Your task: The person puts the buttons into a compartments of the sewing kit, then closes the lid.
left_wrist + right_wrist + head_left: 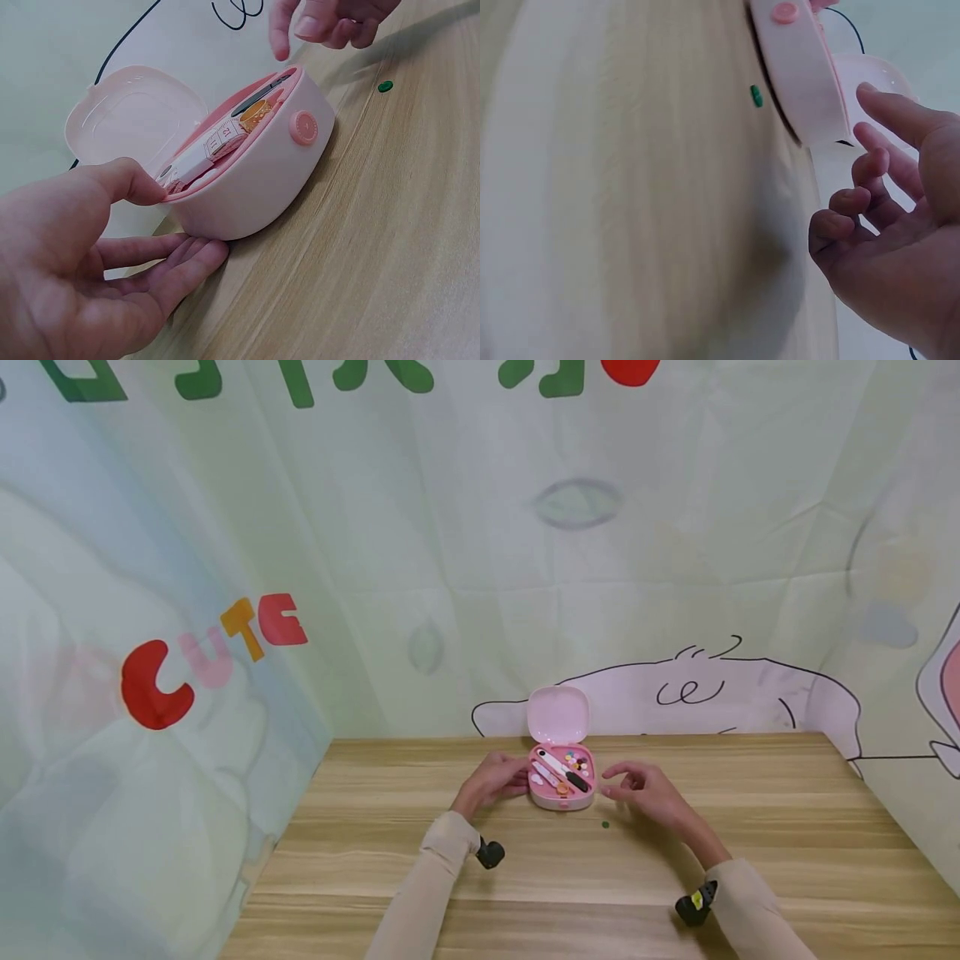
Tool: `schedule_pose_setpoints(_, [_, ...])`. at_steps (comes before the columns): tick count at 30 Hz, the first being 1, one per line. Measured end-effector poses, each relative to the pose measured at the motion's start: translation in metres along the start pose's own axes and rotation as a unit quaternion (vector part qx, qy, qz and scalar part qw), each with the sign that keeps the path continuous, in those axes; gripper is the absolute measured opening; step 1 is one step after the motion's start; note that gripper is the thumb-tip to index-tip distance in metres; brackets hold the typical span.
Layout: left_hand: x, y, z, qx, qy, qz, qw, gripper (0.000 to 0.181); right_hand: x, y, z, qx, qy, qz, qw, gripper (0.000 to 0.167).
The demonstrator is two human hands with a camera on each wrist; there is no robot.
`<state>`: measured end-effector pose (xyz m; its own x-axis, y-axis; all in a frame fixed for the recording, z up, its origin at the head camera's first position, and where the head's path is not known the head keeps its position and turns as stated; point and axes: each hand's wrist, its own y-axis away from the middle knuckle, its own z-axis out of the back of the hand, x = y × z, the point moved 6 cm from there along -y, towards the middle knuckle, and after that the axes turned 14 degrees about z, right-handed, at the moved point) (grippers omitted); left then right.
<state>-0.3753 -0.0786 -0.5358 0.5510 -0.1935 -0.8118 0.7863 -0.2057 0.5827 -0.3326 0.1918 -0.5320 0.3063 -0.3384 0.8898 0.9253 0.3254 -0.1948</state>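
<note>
A pink sewing box (561, 803) stands on the table with its lid (558, 714) raised at the back. My left hand (497, 777) holds its left side; in the left wrist view the thumb is on the rim and the fingers are low against the wall. Inside lie a tape measure (221, 142), an orange thimble (255, 114), a black-handled tool (576, 781) and several small coloured buttons (577, 763). To the right of the box, my right hand (651, 792) hovers with loosely bent fingers, holding nothing. A small green button (606, 825) lies in front of the box's right corner.
The wooden table (555, 877) ends at a hanging printed cloth (465, 568) close behind the box. Small black devices (491, 853) are strapped at both wrists, over the beige sleeves (420, 893).
</note>
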Motion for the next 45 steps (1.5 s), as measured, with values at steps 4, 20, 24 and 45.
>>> schedule_pose_setpoints(4, [-0.001, 0.0, 0.0, 0.003, -0.003, -0.005, 1.0, 0.029, 0.001, 0.008, -0.003, 0.042, 0.012, 0.021, 0.9988, 0.031])
schedule_pose_setpoints(20, [-0.001, 0.002, 0.0, 0.002, -0.001, -0.001, 1.0, 0.029, 0.011, 0.024, -0.017, 0.117, 0.121, 0.14, 0.9758, 0.011])
schedule_pose_setpoints(24, [-0.001, 0.002, -0.001, 0.001, -0.001, -0.001, 1.0, 0.029, 0.01, 0.024, -0.017, 0.114, 0.129, 0.159, 0.9721, 0.006])
schedule_pose_setpoints(45, [0.0, 0.0, 0.0, -0.004, -0.004, -0.002, 1.0, 0.028, 0.008, 0.024, -0.022, 0.111, 0.11, 0.13, 0.9791, 0.005])
